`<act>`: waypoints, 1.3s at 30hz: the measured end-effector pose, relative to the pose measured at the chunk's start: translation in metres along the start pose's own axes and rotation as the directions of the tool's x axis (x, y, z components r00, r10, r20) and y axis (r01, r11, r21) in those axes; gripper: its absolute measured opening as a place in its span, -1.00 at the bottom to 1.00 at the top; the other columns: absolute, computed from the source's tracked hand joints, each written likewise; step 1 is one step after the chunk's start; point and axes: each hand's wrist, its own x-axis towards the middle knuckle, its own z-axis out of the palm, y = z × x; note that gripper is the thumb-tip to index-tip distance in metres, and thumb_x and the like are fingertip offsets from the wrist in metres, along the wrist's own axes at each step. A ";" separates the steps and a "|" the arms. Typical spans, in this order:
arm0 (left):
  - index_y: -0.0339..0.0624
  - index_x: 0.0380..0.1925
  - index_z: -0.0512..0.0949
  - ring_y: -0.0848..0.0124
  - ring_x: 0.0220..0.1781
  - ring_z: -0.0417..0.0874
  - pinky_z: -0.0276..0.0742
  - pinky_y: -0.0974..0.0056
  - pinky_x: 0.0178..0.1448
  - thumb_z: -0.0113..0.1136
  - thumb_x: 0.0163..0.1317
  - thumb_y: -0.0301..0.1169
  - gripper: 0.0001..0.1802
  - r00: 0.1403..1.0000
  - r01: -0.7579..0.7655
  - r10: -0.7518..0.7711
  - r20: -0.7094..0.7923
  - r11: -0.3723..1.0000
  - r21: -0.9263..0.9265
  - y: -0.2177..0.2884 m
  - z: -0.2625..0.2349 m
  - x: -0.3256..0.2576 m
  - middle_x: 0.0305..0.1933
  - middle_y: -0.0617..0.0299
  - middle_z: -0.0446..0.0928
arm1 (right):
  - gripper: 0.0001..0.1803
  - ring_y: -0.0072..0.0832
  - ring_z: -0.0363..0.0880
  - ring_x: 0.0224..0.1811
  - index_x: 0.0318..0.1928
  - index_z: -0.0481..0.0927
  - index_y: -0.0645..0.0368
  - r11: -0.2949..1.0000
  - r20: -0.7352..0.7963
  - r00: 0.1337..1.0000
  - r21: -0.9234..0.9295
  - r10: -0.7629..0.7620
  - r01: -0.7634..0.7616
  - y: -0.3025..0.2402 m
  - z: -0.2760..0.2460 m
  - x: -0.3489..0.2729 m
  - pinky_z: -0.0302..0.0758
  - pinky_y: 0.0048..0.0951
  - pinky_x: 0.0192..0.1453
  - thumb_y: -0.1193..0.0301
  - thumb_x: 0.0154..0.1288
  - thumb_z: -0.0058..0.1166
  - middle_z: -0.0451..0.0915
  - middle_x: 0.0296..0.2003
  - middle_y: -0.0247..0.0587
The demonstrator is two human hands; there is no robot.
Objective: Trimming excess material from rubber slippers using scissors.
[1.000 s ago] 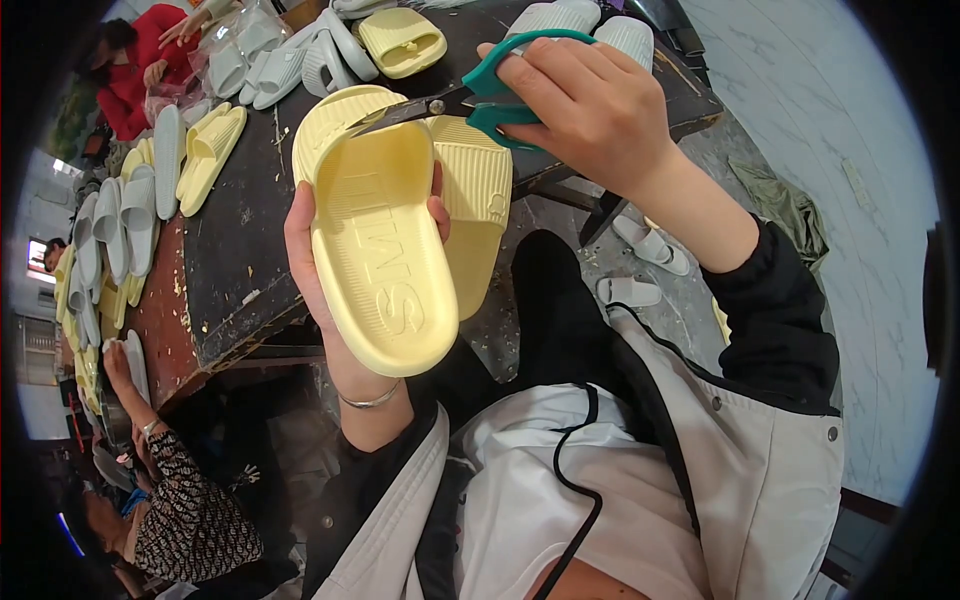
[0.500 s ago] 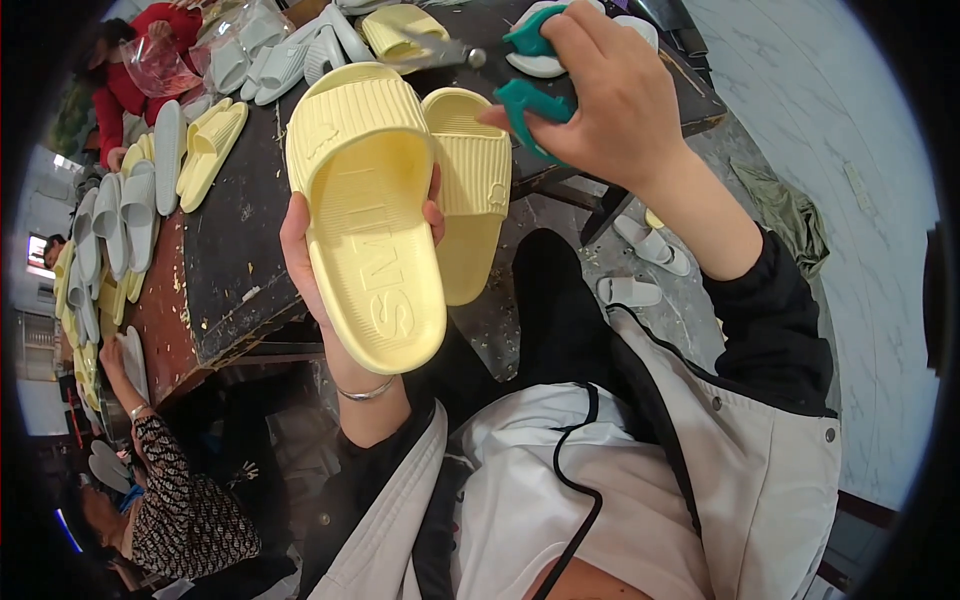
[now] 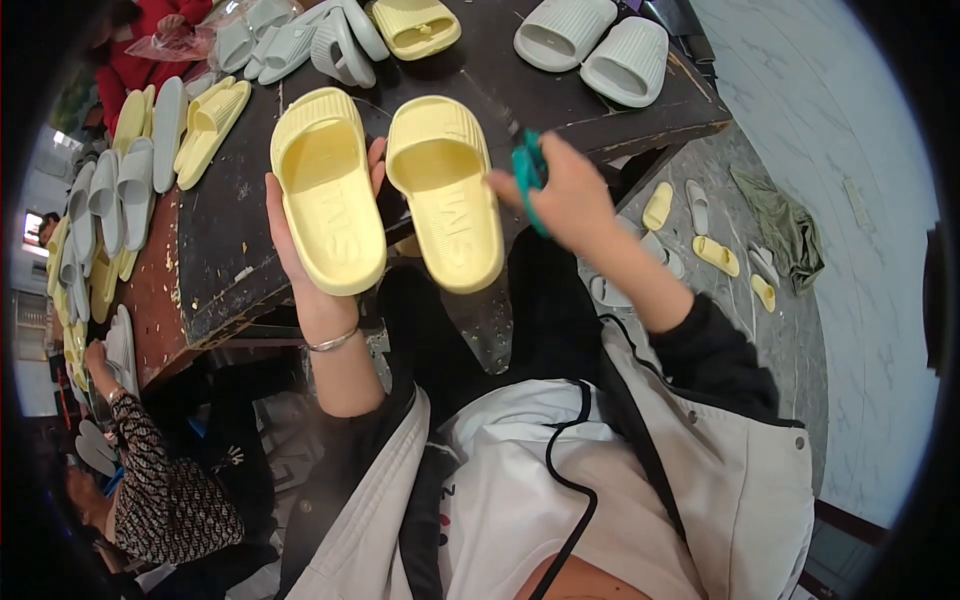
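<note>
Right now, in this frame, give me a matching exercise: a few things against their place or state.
Things:
1. pair of yellow slides
2. teal scissors
3. two grey-white slides
4. olive cloth

Places:
a. on the floor at right
b. in the right hand
c. at the dark table's far edge
d. held up by the left hand

Pairs: 1-d, 2-b, 3-c, 4-a

The left hand (image 3: 305, 250) is raised palm-up on a bare forearm with a thin silver bracelet at the wrist, its fingers spread wide and curled up behind what it grips. The right hand (image 3: 565, 195) is closed in a fist, knuckles up, its forearm bare below a pushed-back black sleeve, elbow bent outward.
</note>
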 end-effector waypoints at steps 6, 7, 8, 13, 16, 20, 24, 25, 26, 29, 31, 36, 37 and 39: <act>-0.29 0.32 0.30 0.04 0.31 0.46 0.45 0.06 0.33 -0.07 0.46 -0.07 -0.39 0.908 0.160 0.053 -0.415 0.873 0.461 0.041 -0.038 -0.006 0.34 -0.10 0.37 | -0.48 -0.43 0.49 -0.45 -0.28 0.43 0.24 0.953 0.090 0.989 0.272 0.114 -0.134 -0.013 0.053 -0.034 0.48 -0.41 -0.29 0.13 0.07 0.45 0.47 -0.49 -0.20; -0.29 0.32 0.30 0.04 0.31 0.46 0.45 0.06 0.33 -0.07 0.46 -0.07 -0.39 0.908 0.157 0.058 -0.414 0.872 0.464 0.044 -0.039 -0.007 0.34 -0.10 0.37 | -0.50 -0.48 0.50 -0.43 -0.27 0.42 0.23 0.911 0.099 0.984 0.375 0.147 -0.173 -0.014 0.055 -0.034 0.48 -0.43 -0.28 0.17 0.07 0.44 0.48 -0.47 -0.22; -0.31 0.28 0.34 0.09 0.26 0.50 0.46 0.09 0.31 -0.01 0.44 -0.12 -0.43 0.882 0.130 0.216 -0.419 0.742 0.657 0.047 -0.040 -0.008 0.30 -0.06 0.41 | -0.52 -0.52 0.50 -0.41 -0.25 0.42 0.23 0.856 0.113 0.978 0.473 0.177 -0.209 -0.016 0.057 -0.035 0.48 -0.44 -0.28 0.22 0.08 0.44 0.49 -0.45 -0.25; -0.40 0.17 0.42 0.13 0.07 0.61 0.49 0.14 0.19 0.17 0.33 -0.26 -0.48 0.806 0.232 0.584 -0.094 -0.166 0.958 0.039 -0.025 -0.028 0.15 -0.02 0.51 | -0.60 -0.64 0.49 -0.37 -0.19 0.40 0.21 0.790 -0.028 0.979 0.595 0.201 -0.145 -0.017 0.073 -0.040 0.48 -0.53 -0.25 0.41 0.12 0.39 0.51 -0.39 -0.33; -0.42 0.15 0.39 0.00 0.05 0.54 0.45 0.07 0.18 0.22 0.25 -0.28 -0.44 0.931 0.075 0.364 0.042 -0.301 0.951 0.020 -0.038 -0.023 0.04 -0.14 0.50 | -0.64 -0.64 0.49 -0.36 -0.17 0.39 0.21 0.770 -0.014 0.986 0.626 0.166 -0.120 -0.027 0.091 -0.045 0.48 -0.54 -0.23 0.46 0.16 0.35 0.51 -0.38 -0.34; -0.40 0.10 0.42 -0.08 0.17 0.42 0.36 0.00 0.24 0.24 0.23 -0.26 -0.46 0.894 0.007 0.385 0.229 -0.523 0.853 0.008 -0.034 0.009 0.05 -0.22 0.46 | -0.68 -0.65 0.50 -0.34 -0.17 0.38 0.21 0.724 -0.069 0.978 0.683 0.199 -0.099 -0.016 0.096 -0.046 0.47 -0.57 -0.21 0.51 0.21 0.30 0.52 -0.34 -0.35; -0.43 0.04 0.45 -0.07 0.27 0.33 0.30 -0.02 0.27 0.25 0.21 -0.25 -0.48 0.919 -0.062 0.310 0.244 -0.499 0.865 0.002 -0.030 0.005 0.10 -0.27 0.42 | -0.70 -0.65 0.50 -0.29 -0.17 0.38 0.21 0.717 -0.175 0.961 0.696 0.213 -0.032 -0.005 0.092 -0.043 0.47 -0.55 -0.16 0.53 0.23 0.28 0.52 -0.29 -0.33; -0.43 0.03 0.46 -0.07 0.23 0.37 0.29 -0.02 0.27 0.26 0.19 -0.26 -0.48 0.869 -0.134 0.300 0.392 -0.621 0.772 -0.008 -0.019 -0.008 0.08 -0.25 0.45 | -0.70 -0.64 0.50 -0.27 -0.17 0.38 0.21 0.729 -0.216 0.950 0.684 0.225 -0.017 -0.004 0.090 -0.043 0.48 -0.54 -0.14 0.54 0.23 0.27 0.52 -0.27 -0.32; -0.42 0.02 0.47 -0.07 0.19 0.42 0.28 -0.02 0.28 0.28 0.18 -0.26 -0.49 0.803 -0.188 0.270 0.531 -0.730 0.657 -0.018 -0.012 -0.015 0.05 -0.23 0.48 | -0.70 -0.64 0.50 -0.27 -0.17 0.38 0.21 0.731 -0.231 0.945 0.682 0.230 -0.012 -0.004 0.088 -0.043 0.48 -0.54 -0.14 0.54 0.23 0.27 0.52 -0.27 -0.32; -0.40 0.02 0.50 -0.06 0.12 0.48 0.27 -0.02 0.28 0.31 0.15 -0.27 -0.49 0.803 -0.220 0.305 0.513 -0.648 0.729 -0.038 -0.017 -0.033 0.01 -0.18 0.52 | -0.69 -0.60 0.51 -0.19 -0.16 0.38 0.22 0.552 -0.159 0.969 0.833 0.191 0.028 -0.028 0.075 -0.047 0.47 -0.51 -0.04 0.56 0.20 0.29 0.52 -0.24 -0.29; -0.39 0.02 0.52 -0.05 0.09 0.50 0.27 -0.02 0.28 0.33 0.14 -0.27 -0.49 0.804 -0.233 0.326 0.498 -0.597 0.768 -0.042 -0.018 -0.036 0.00 -0.16 0.54 | -0.68 -0.59 0.51 -0.18 -0.16 0.39 0.23 0.584 -0.169 0.973 0.810 0.158 0.046 -0.027 0.077 -0.049 0.46 -0.50 -0.03 0.56 0.20 0.29 0.52 -0.24 -0.29; -0.37 0.02 0.56 -0.05 0.05 0.56 0.28 -0.02 0.28 0.36 0.14 -0.28 -0.50 0.700 -0.261 0.383 0.603 -0.649 0.715 -0.041 -0.016 -0.039 -0.01 -0.11 0.58 | -0.65 -0.54 0.51 -0.13 -0.14 0.39 0.23 0.620 -0.131 0.989 0.782 0.063 0.064 -0.029 0.078 -0.056 0.44 -0.50 0.01 0.57 0.17 0.32 0.52 -0.22 -0.29; -0.37 0.03 0.56 -0.05 0.06 0.56 0.28 -0.02 0.27 0.36 0.14 -0.29 -0.50 0.688 -0.262 0.387 0.614 -0.656 0.708 -0.040 -0.014 -0.038 0.00 -0.11 0.58 | -0.64 -0.54 0.51 -0.13 -0.13 0.39 0.23 0.615 -0.115 0.992 0.787 0.052 0.058 -0.029 0.077 -0.057 0.44 -0.51 0.01 0.57 0.16 0.32 0.51 -0.21 -0.29; -0.37 0.04 0.56 -0.05 0.07 0.56 0.29 -0.02 0.27 0.36 0.15 -0.29 -0.50 0.676 -0.271 0.388 0.626 -0.660 0.701 -0.039 -0.012 -0.038 0.01 -0.12 0.58 | -0.63 -0.54 0.51 -0.13 -0.13 0.40 0.23 0.618 -0.114 0.992 0.784 0.059 0.054 -0.027 0.082 -0.059 0.44 -0.51 0.01 0.57 0.15 0.33 0.51 -0.21 -0.29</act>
